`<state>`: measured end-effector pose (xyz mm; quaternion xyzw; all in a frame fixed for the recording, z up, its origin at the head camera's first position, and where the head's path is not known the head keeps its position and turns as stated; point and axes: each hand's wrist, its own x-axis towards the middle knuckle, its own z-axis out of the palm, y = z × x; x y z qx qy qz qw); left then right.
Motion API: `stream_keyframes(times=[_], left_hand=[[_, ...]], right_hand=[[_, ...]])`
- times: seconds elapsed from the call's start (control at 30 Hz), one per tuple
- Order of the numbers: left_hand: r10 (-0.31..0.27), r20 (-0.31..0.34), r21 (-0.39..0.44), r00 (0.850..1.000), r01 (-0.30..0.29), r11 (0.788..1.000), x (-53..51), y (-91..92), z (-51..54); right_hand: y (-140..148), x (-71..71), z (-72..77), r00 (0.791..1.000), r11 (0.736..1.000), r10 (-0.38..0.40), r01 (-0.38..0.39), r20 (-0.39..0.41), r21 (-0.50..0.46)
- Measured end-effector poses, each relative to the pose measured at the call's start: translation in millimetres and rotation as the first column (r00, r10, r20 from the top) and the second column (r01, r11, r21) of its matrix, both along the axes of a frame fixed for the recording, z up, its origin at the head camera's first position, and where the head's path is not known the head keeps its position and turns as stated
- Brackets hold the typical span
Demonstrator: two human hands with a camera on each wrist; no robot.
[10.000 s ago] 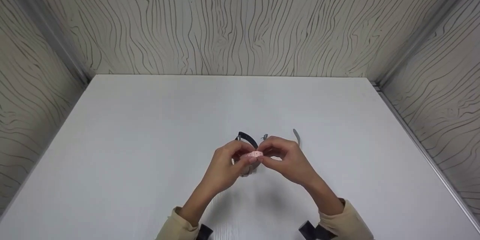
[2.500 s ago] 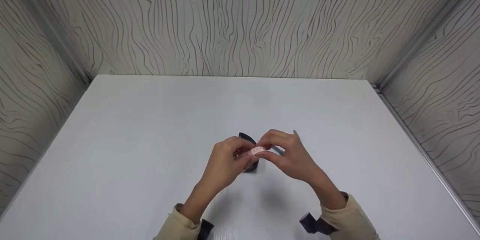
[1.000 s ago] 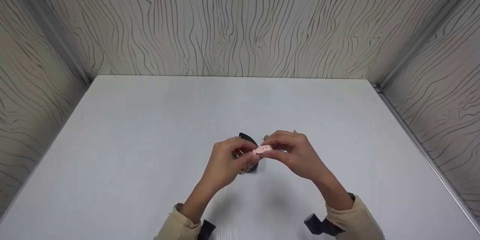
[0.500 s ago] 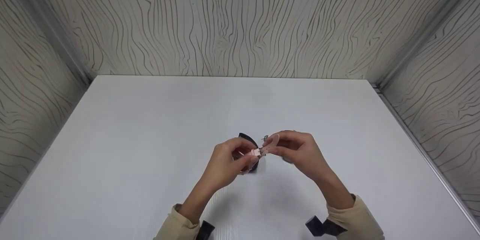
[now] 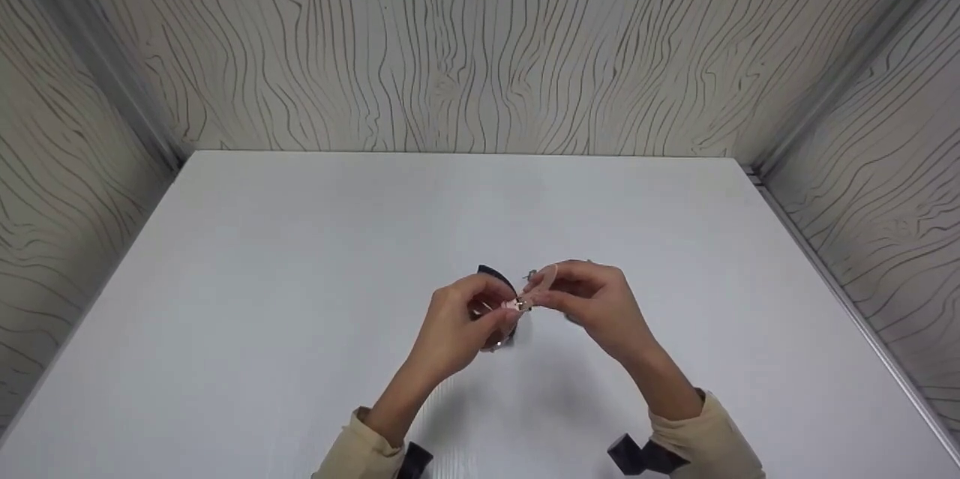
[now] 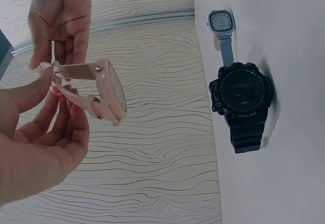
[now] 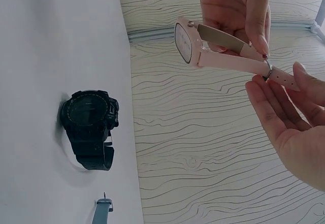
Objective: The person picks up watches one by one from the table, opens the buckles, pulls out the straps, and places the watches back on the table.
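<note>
Both hands hold a pink wristwatch (image 7: 228,61) above the table, its strap looped and the case hanging at one end. The left hand (image 5: 459,321) pinches the strap beside the metal buckle (image 5: 523,304). With thumb and fingers, the right hand (image 5: 592,306) pinches the strap's holed free end (image 7: 284,78), which bends upward past the buckle in the head view. In the left wrist view the pink watch case (image 6: 109,92) hangs clear of the fingers. Whether the buckle's pin sits in a hole is too small to tell.
A black sports watch (image 6: 244,92) lies on the white table (image 5: 300,276) beneath the hands. Close to it is a watch with a blue-grey strap (image 6: 222,23). Wood-patterned panels (image 5: 450,44) stand at the back and sides.
Over the last second the right hand has shifted slightly right. The strap's free end, lying flat at the buckle earlier, now bends up away from it. The left hand has barely moved.
</note>
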<state>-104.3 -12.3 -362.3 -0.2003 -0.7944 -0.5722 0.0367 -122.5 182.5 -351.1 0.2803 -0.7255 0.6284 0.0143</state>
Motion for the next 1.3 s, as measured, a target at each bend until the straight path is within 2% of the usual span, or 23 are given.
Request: stream_keyframes(times=[0.17,0.4,0.73,0.93,1.07,1.3], left_hand=[[-0.007,-0.016,0.015,1.0,0.007,1.0,-0.9,-0.5,-1.6],[-0.045,0.032,0.025,0.998,0.044,0.999,-1.2,-0.7,-1.5],[-0.065,0.005,-0.02,0.998,0.065,0.998,-2.6,-1.2,0.7],[-0.073,-0.026,-0.047,0.997,0.072,0.996,-2.4,-1.2,1.5],[-0.073,-0.007,-0.042,0.997,0.072,0.997,-2.1,-0.3,2.1],[-0.048,-0.004,-0.032,0.999,0.048,0.998,-2.5,4.4,1.1]], right_hand=[[2.7,-1.7,-1.6,0.999,0.999,0.033,-0.032,0.037,-0.025],[5.2,-3.8,-3.1,0.995,0.995,0.084,-0.081,0.059,-0.05],[2.4,-2.7,-3.8,1.0,0.996,0.026,-0.026,0.002,-0.091],[1.1,-1.8,-2.8,0.999,0.992,0.034,-0.035,-0.013,-0.121],[0.0,-1.5,-2.6,0.999,0.99,0.046,-0.049,-0.03,-0.129],[0.1,-0.6,-3.4,1.0,0.993,0.026,-0.024,0.013,-0.116]])
